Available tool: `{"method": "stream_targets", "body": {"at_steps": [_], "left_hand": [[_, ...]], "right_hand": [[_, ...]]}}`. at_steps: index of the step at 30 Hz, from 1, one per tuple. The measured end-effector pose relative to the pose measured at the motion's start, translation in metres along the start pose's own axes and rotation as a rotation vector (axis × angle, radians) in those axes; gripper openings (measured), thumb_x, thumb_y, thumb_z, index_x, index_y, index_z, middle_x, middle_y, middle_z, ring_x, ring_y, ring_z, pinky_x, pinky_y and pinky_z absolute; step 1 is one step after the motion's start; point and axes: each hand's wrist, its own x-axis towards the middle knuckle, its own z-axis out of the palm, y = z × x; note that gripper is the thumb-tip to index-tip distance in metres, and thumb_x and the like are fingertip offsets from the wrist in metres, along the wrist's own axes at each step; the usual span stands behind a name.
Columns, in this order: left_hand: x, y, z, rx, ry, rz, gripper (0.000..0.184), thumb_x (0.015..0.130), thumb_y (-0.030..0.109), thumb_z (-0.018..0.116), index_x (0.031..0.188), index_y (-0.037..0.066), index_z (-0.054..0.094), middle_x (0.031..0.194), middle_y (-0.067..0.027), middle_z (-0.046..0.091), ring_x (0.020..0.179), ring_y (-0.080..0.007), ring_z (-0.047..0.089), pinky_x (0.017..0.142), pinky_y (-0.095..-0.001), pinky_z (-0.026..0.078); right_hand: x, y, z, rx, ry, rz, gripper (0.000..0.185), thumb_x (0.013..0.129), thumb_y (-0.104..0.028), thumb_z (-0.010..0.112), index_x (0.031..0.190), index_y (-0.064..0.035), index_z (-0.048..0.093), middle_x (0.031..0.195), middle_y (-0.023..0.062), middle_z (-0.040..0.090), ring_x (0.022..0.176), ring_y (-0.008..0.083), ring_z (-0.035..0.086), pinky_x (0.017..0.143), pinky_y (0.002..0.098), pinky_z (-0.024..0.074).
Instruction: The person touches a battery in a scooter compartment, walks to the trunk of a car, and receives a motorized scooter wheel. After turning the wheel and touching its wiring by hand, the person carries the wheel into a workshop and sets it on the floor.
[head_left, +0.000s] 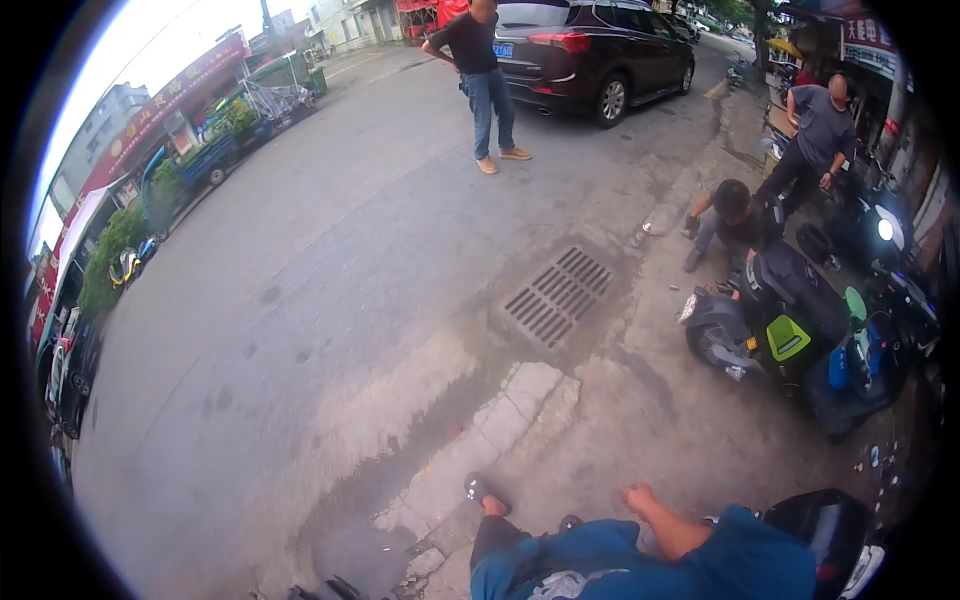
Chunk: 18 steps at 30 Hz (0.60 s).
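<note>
The left hand is out of view; its grip I cannot tell. Left of the right hand (638, 496) lies a drain (560, 294). Its grip looks half-open, nothing showing, apparently relaxed. Rightward, the nearest scooter (787, 338) stands roadside, presumably clear of traffic.
</note>
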Motion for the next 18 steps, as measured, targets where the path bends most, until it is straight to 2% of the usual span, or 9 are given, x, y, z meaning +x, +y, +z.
{"method": "stream_targets", "body": {"at_steps": [2, 3, 5, 8, 9, 11, 14, 17, 18], "left_hand": [[0.055, 0.015, -0.025, -0.035, 0.036, 0.019, 0.033, 0.088, 0.017, 0.04, 0.059, 0.013, 0.055, 0.051, -0.0034, 0.054, 0.043, -0.0205, 0.05, 0.039, -0.0363, 0.038], [0.088, 0.026, -0.039, -0.19, 0.056, 0.011, 0.031, 0.087, 0.016, 0.042, 0.06, 0.008, 0.056, 0.052, -0.0052, 0.052, 0.043, -0.0184, 0.049, 0.04, -0.0369, 0.039], [0.091, 0.131, -0.135, -0.4, 0.068, -0.036, 0.029, 0.086, 0.016, 0.044, 0.063, 0.006, 0.059, 0.052, -0.0079, 0.051, 0.046, -0.0195, 0.05, 0.044, -0.0402, 0.042], [0.232, 0.087, -0.156, -0.047, 0.223, 0.283, 0.027, 0.088, 0.018, 0.045, 0.072, 0.005, 0.063, 0.064, -0.0112, 0.056, 0.06, -0.0225, 0.056, 0.053, -0.0429, 0.045], [0.221, 0.135, -0.212, -0.557, 0.071, -0.069, 0.022, 0.075, 0.01, 0.061, 0.089, -0.007, 0.065, 0.063, -0.0135, 0.063, 0.049, -0.0183, 0.059, 0.042, -0.0325, 0.046], [0.246, 0.188, -0.272, -0.523, 0.175, -0.092, 0.023, 0.077, 0.009, 0.059, 0.092, -0.007, 0.066, 0.062, -0.0123, 0.062, 0.049, -0.0181, 0.059, 0.042, -0.0321, 0.045], [0.337, 0.181, -0.314, -0.195, 0.26, 0.191, 0.027, 0.08, 0.014, 0.059, 0.096, -0.007, 0.066, 0.066, -0.0112, 0.064, 0.048, -0.0173, 0.057, 0.044, -0.0316, 0.044], [0.408, 0.219, -0.336, -0.276, 0.283, 0.221, 0.028, 0.08, 0.015, 0.059, 0.097, -0.006, 0.066, 0.069, -0.0113, 0.065, 0.05, -0.0171, 0.057, 0.046, -0.0322, 0.045], [0.405, 0.256, -0.349, -0.306, 0.248, 0.187, 0.029, 0.08, 0.017, 0.06, 0.096, -0.005, 0.066, 0.073, -0.0138, 0.066, 0.058, -0.0207, 0.061, 0.054, -0.0335, 0.047]], "right_hand": [[-0.002, -0.015, 0.009, 0.02, 0.024, 0.029, 0.018, 0.086, -0.02, 0.063, 0.085, -0.0026, 0.064, 0.072, 0.0077, 0.062, 0.057, 0.0156, 0.055, 0.047, 0.0308, 0.0418], [0.003, -0.023, 0.018, 0.033, 0.035, 0.043, 0.016, 0.086, -0.019, 0.063, 0.084, -0.0031, 0.064, 0.071, 0.0072, 0.062, 0.055, 0.0151, 0.054, 0.046, 0.0307, 0.0407], [0.038, -0.013, 0.037, 0.021, 0.064, 0.068, 0.015, 0.086, -0.018, 0.061, 0.085, -0.0037, 0.064, 0.069, 0.0072, 0.061, 0.052, 0.016, 0.054, 0.043, 0.0314, 0.0396], [0.066, -0.038, 0.077, 0.075, 0.1, 0.117, 0.013, 0.086, -0.017, 0.06, 0.084, -0.0042, 0.063, 0.069, 0.0084, 0.061, 0.05, 0.0174, 0.054, 0.04, 0.0328, 0.0381], [0.06, -0.044, 0.089, 0.096, 0.108, 0.149, 0.013, 0.086, -0.017, 0.06, 0.083, -0.0043, 0.062, 0.07, 0.009, 0.06, 0.05, 0.018, 0.054, 0.039, 0.0333, 0.0376], [0.063, -0.067, 0.114, 0.094, 0.041, 0.16, 0.012, 0.084, -0.016, 0.058, 0.081, -0.0047, 0.06, 0.069, 0.0091, 0.058, 0.05, 0.0183, 0.053, 0.038, 0.0338, 0.0365], [0.058, -0.075, 0.134, 0.148, -0.127, 0.147, 0.012, 0.082, -0.017, 0.054, 0.077, -0.0055, 0.056, 0.065, 0.008, 0.054, 0.048, 0.0181, 0.05, 0.038, 0.0336, 0.0347], [0.062, -0.101, 0.151, 0.109, -0.153, 0.16, 0.012, 0.08, -0.016, 0.05, 0.075, -0.007, 0.055, 0.06, 0.0063, 0.048, 0.047, 0.0179, 0.048, 0.038, 0.0329, 0.034], [0.066, -0.107, 0.152, 0.087, -0.156, 0.134, 0.011, 0.08, -0.016, 0.05, 0.075, -0.0075, 0.055, 0.06, 0.0067, 0.048, 0.047, 0.018, 0.048, 0.038, 0.033, 0.0341]]}}
